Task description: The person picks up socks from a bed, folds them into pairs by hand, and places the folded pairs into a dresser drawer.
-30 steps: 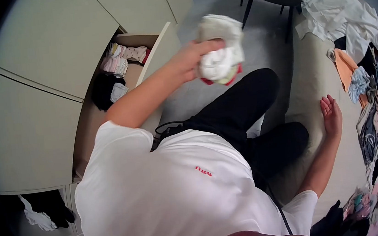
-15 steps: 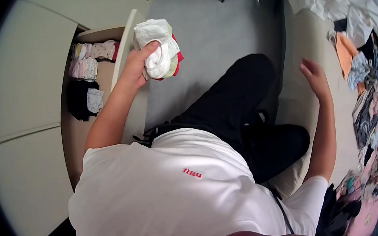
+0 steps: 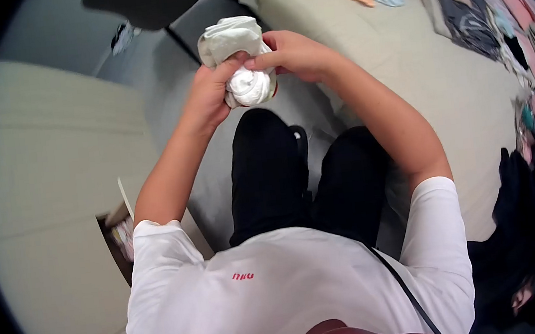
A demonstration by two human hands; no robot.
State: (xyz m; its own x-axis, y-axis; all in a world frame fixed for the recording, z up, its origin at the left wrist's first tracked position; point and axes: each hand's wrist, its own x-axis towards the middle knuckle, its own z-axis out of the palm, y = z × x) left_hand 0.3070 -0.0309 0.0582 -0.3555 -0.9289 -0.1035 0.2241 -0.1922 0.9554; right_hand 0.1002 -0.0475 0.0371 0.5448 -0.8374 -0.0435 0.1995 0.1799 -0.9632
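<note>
Both my hands are closed round a bundle of folded clothes [image 3: 251, 88] held out above my knees. White cloth faces me, rolled tight at the near end and folded flat at the far end. A thin red edge shows on its right side. My left hand [image 3: 211, 93] grips it from the left with the thumb on top. From the right, my right hand [image 3: 295, 54] holds it, its thumb close to the left thumb. The fingers underneath are hidden.
An open drawer [image 3: 126, 237] with folded clothes stands at my left, in a pale cabinet [image 3: 55, 189]. To my right is a beige bed or couch [image 3: 431, 110] with heaped clothes [image 3: 466, 9] along its far side. A dark chair [image 3: 152, 3] stands ahead.
My view has turned right, so the drawer now lies lower left. My right hand has come over from the beige surface and joined my left on the folded clothes.
</note>
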